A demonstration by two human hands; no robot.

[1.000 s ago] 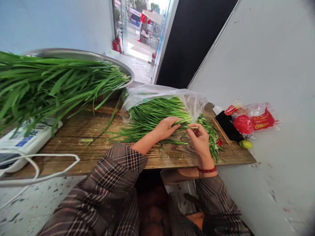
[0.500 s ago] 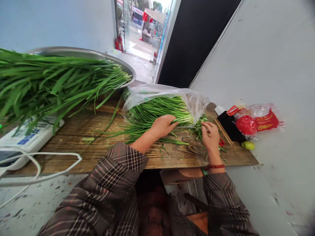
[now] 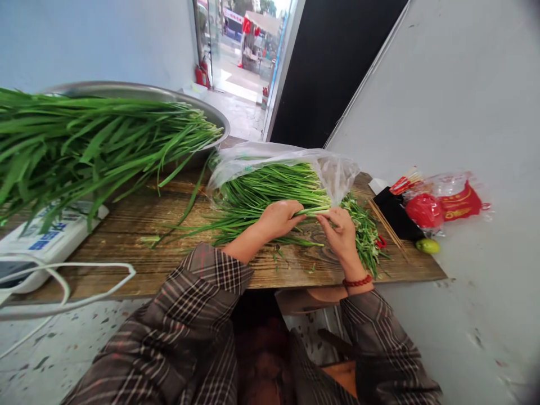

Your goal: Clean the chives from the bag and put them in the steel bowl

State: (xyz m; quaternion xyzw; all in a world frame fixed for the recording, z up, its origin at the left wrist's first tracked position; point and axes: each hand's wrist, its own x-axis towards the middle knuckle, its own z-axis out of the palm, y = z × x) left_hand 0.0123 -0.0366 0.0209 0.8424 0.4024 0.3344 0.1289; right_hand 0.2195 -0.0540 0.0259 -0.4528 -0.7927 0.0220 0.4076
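Chive stalk (image 3: 314, 211) lies pinched between both hands, left hand (image 3: 279, 218) and right hand (image 3: 341, 232) closed on it, above the wooden table (image 3: 135, 253); plastic bag (image 3: 337, 171) behind, metal basin (image 3: 126, 90) far left, doorway beyond.

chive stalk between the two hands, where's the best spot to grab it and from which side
Grip the chive stalk at its pale cut end, probably from the right, pinching thumb over finger as the right hand does. That end sticks out free of the bundle, while the left hand pins the leafy length lying leftward on the wooden table.
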